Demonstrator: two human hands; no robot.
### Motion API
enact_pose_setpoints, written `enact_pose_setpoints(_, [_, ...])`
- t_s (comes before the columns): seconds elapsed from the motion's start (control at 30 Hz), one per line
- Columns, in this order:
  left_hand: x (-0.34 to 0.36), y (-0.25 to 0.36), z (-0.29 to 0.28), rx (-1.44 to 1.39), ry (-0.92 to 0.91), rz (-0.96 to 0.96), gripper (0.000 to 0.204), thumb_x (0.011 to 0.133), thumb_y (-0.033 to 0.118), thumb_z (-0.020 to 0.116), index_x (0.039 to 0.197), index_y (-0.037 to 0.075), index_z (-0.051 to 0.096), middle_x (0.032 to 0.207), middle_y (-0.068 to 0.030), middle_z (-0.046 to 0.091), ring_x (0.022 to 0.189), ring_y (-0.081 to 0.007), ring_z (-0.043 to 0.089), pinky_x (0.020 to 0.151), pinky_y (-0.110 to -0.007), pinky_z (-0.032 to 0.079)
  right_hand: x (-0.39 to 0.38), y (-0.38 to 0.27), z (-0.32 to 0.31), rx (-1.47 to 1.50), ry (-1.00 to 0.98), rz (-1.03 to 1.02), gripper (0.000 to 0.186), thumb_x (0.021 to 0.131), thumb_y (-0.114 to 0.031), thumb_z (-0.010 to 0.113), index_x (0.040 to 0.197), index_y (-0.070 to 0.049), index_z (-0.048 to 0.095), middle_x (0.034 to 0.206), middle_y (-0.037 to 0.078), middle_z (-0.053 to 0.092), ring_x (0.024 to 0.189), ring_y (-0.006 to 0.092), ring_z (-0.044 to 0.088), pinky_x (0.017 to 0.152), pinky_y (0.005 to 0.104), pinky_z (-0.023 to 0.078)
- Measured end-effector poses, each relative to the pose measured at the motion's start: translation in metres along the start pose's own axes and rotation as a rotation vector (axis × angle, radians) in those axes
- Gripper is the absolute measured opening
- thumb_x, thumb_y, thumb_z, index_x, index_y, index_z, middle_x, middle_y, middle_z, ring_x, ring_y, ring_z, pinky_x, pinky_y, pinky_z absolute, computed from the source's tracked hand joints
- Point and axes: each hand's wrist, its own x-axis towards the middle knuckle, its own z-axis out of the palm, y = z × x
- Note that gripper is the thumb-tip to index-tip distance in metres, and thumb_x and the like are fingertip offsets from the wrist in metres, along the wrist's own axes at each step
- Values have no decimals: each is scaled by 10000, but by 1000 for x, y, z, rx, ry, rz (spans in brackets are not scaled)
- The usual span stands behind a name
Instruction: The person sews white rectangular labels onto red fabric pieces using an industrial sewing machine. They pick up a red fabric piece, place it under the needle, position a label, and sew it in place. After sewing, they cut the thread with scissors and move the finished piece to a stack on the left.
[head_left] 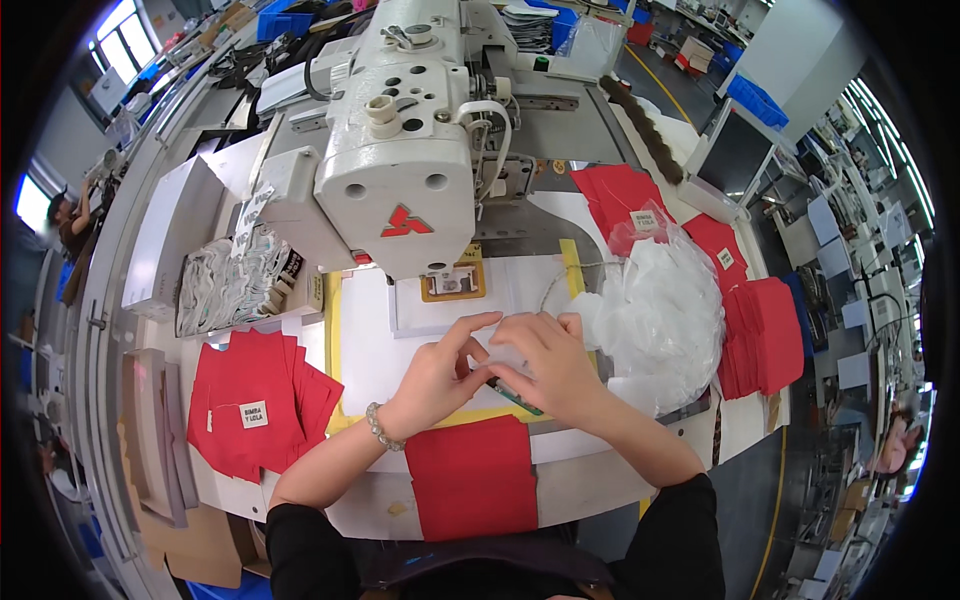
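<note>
red cloth point(472, 485) lies on the desk point(590, 475) just below my left hand point(436, 378) and right hand point(550, 366), both curled narrow, whether gripping anything i can't tell, seemingly at fiddly handling that needs steady fingertips next.

Left wrist: one bracelet of round, greyish, semi-translucent beads point(378, 427), strung in a single row; finer bead detail too small to resolve. Left sleeve, plain black fabric point(308, 550), ends near the elbow. Right sleeve, matching plain black fabric point(682, 540), ends at about the same height. Left forearm point(328, 467) and right forearm point(652, 447) uncovered below the cuffs. Left hand point(440, 378) and right hand point(550, 365): bare, slender fingers.
</note>
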Motion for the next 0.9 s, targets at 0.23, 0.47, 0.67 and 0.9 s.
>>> enact_pose_setpoints(0.23, [-3, -11, -13, -97, 108, -60, 360, 838, 13, 733, 1184, 44, 636, 815, -39, 670, 570, -68, 627, 509, -207, 484, 2, 22, 11, 589, -156, 466, 123, 826, -83, 751, 883, -42, 650, 816, 10, 583, 562, 68, 423, 510, 245, 333])
enact_pose_setpoints(0.47, [-3, -24, -27, -41, 113, 100, 195, 861, 0, 698, 1053, 24, 720, 951, -91, 739, 714, -107, 700, 617, -225, 540, 11, 18, 26, 409, -19, 251, 73, 845, -40, 718, 887, -35, 659, 890, 59, 677, 611, 125, 589, 559, 251, 465])
enact_pose_setpoints(0.67, [5, -34, -32, 86, 19, 325, 248, 858, 31, 687, 1106, 15, 693, 1123, -134, 701, 927, -277, 704, 802, -328, 569, 12, 28, 38, 74, 56, 8, 123, 830, -23, 695, 944, -48, 655, 980, 102, 710, 775, 274, 699, 654, 328, 563])
enact_pose_setpoints(0.9, [1, -55, -36, 388, -104, 294, 441, 883, 165, 673, 1292, 29, 582, 1329, -148, 584, 1110, -316, 629, 925, -381, 532, 2, 40, 48, -58, -106, -60, 242, 828, -72, 689, 1060, -21, 643, 1148, 122, 670, 933, 297, 678, 783, 365, 558])
